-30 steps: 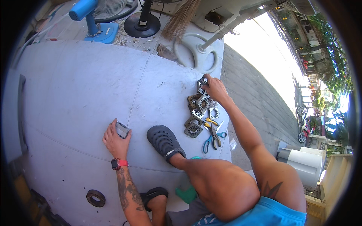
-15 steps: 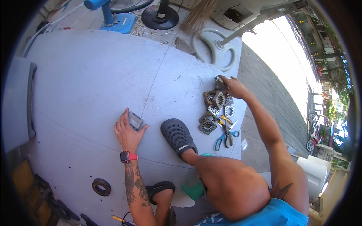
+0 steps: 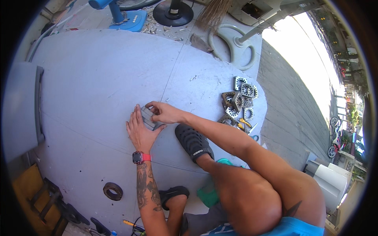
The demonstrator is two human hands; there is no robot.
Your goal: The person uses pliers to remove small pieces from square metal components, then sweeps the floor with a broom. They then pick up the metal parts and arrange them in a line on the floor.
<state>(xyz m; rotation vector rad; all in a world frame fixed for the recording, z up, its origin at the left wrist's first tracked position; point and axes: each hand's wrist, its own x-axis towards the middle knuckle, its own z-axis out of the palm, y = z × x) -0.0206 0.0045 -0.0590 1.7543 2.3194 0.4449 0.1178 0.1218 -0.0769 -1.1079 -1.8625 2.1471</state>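
On the pale floor in front of me sits a grey, blocky metal piece [image 3: 147, 115] with ridged sides. My left hand [image 3: 139, 129] braces it, fingers along its left side and thumb at its near edge. From the right my right hand [image 3: 167, 113] reaches across, its bent fingers and thumb closed on the piece's top right. The fingers cover much of it. Off to the right lies a pile of square metal stator cores [image 3: 237, 101] with toothed round openings. Yellow-handled pliers [image 3: 244, 124] lie just below the pile, partly hidden by my right forearm.
My foot in a dark clog [image 3: 193, 141] rests right of the hands. A dark ring [image 3: 113, 191] lies at lower left. A blue fan base [image 3: 132, 20], a black round base [image 3: 173, 17], a straw broom [image 3: 214, 13] and a pale wheel-shaped stand [image 3: 236, 49] line the far side.
My right hand has left the stator core pile and come left onto the metal piece beside my left hand. Cores it covered now show. The whole view has shifted slightly.
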